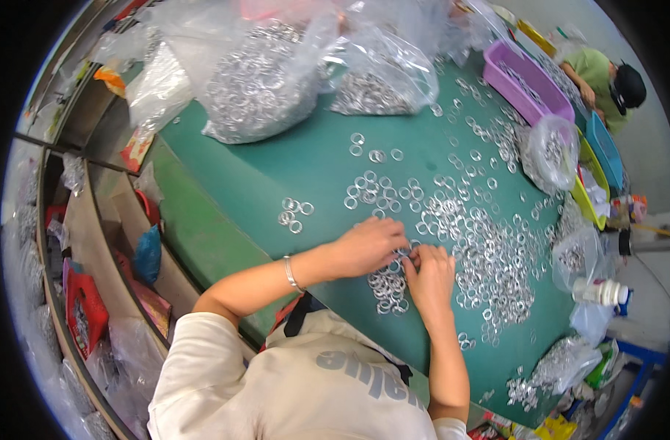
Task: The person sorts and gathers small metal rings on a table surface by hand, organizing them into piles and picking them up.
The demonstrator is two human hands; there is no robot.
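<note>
Shiny metal rings lie in many loose groups on a green tabletop [247, 192]. My left hand [370, 246], palm down with a silver bangle [291, 273] on its wrist, has its curled fingertips on rings close to my body. Facing it from the right, my right hand [434, 275] brings thumb and fingers to the same spot, so the fingertips of both nearly meet. The fingers partly hide the rings there. Just below them is a small heap of rings [388, 289]. A larger spread of rings [491, 264] is to the right of my right hand.
Clear plastic bags of rings [263, 82] [376, 82] stand along the far side. A purple bin [527, 82], a yellow-green basket [590, 181] and a white bottle [600, 291] line the right. Beyond them is another person [599, 77]. Shelves [123, 231] flank the left.
</note>
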